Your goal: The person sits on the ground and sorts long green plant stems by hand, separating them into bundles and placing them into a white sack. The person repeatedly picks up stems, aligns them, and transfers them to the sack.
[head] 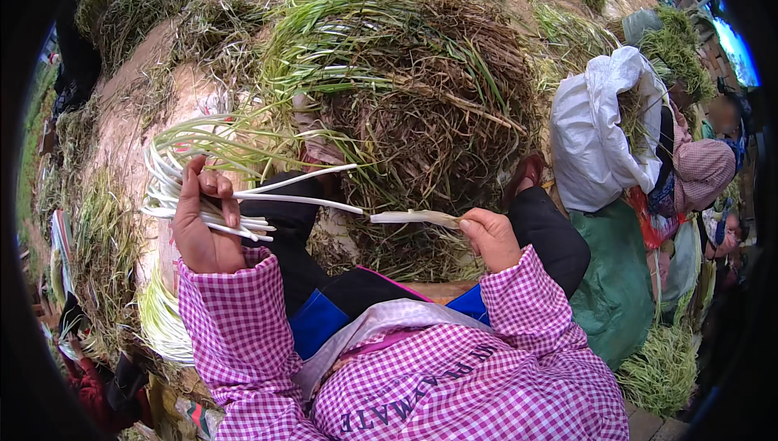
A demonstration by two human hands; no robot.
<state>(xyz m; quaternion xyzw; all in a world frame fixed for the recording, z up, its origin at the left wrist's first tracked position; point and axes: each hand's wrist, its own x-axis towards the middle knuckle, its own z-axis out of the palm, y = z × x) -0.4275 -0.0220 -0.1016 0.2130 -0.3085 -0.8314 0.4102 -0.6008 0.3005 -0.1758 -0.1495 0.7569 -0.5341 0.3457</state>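
Note:
A bundle of long white stalks with green leaves [164, 173] rests in my left hand [209, 216], its fingers curled around it. From that hand some stalks stick out to the right, over my dark-trousered leg. Between the fingertips of my right hand [491, 235] is a pale, papery outer sheath [413, 216]; its left end meets or nearly meets the tip of one white stalk [304, 199]. Beyond both hands lies a large heap of the same plants [425, 100], with brown, dry, tangled matter towards me and green leaves on its left and far side.
At the right stand a white woven sack [595, 131] and a green sack [611, 283]. A person in a checked head covering [702, 173] is beside them. White-stemmed greens [161, 316] lie by my left sleeve. Loose plant litter [103, 246] covers the ground at the left.

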